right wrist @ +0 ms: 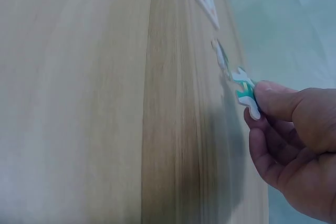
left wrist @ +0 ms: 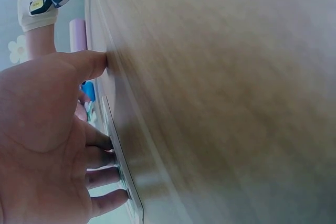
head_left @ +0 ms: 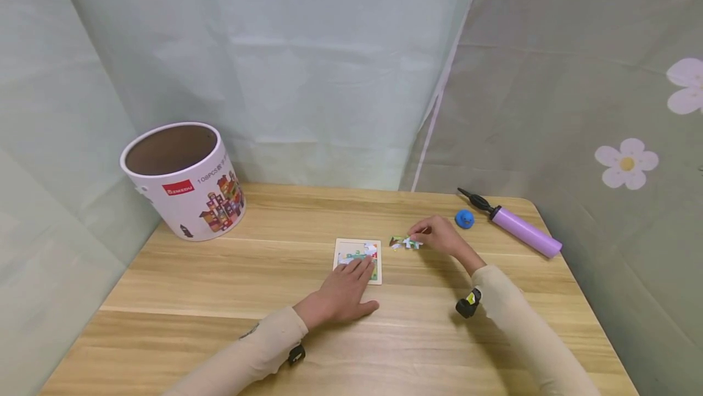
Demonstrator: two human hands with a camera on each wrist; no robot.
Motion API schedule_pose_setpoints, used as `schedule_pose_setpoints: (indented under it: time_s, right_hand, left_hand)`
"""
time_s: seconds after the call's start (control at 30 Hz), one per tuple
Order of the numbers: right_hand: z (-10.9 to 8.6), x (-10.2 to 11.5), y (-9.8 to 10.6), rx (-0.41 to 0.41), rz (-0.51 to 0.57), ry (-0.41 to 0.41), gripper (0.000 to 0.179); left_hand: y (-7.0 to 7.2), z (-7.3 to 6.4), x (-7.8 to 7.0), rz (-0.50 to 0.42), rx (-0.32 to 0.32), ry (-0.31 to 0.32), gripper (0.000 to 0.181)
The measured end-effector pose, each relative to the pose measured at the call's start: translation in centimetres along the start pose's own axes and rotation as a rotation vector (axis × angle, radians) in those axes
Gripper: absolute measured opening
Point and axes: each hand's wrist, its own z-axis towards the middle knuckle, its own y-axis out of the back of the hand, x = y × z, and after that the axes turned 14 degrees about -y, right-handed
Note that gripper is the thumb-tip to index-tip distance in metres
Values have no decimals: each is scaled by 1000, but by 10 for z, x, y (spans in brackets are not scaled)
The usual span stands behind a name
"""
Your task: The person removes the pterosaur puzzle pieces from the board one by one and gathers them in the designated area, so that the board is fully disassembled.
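My left hand (head_left: pixel 345 293) lies with its fingers extended over a small square jigsaw puzzle board (head_left: pixel 357 241), fingertips on its picture. The board has a pale wooden frame and colourful pieces, and my fingers hide part of it. In the left wrist view the fingertips (left wrist: pixel 122 196) press down inside the board's raised edge (left wrist: pixel 128 177), with the thumb on the table. Just right of the board, my right hand (head_left: pixel 439 236) pinches a white and green puzzle piece (right wrist: pixel 245 92) between thumb and fingers. Another loose puzzle piece (right wrist: pixel 220 56) lies on the table beside it.
A blue round toy (head_left: pixel 464 219) and a purple hand pump (head_left: pixel 524 230) with a black nozzle lie at the back right of the wooden table (head_left: pixel 263 274). A large white printed bucket (head_left: pixel 187 201) stands at the back left. Cloth curtains (head_left: pixel 340 66) hang behind the table.
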Motion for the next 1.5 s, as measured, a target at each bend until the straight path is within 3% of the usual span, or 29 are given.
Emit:
schedule_pose_setpoints:
  time_s: [0.83, 1.0, 1.13, 1.3, 1.5]
  right_hand:
    - [4, -10, -1, 61, -6, -38, 6]
    - [3, -1, 3, 34, -27, -37, 9]
    - [4, 10, 1, 8, -45, -14, 12]
    - [4, 30, -6, 28, -35, 48, 14]
    - [11, 44, -25, 63, -30, 121, 13]
  left_hand:
    - [-2, 2, 0, 7, 15, 8, 83]
    - [-3, 2, 1, 2, 23, 13, 84]
    - [-4, 1, 1, -15, -6, 6, 83]
    - [-7, 1, 2, -10, -45, 3, 83]
    - [-6, 0, 1, 44, -46, -10, 81]
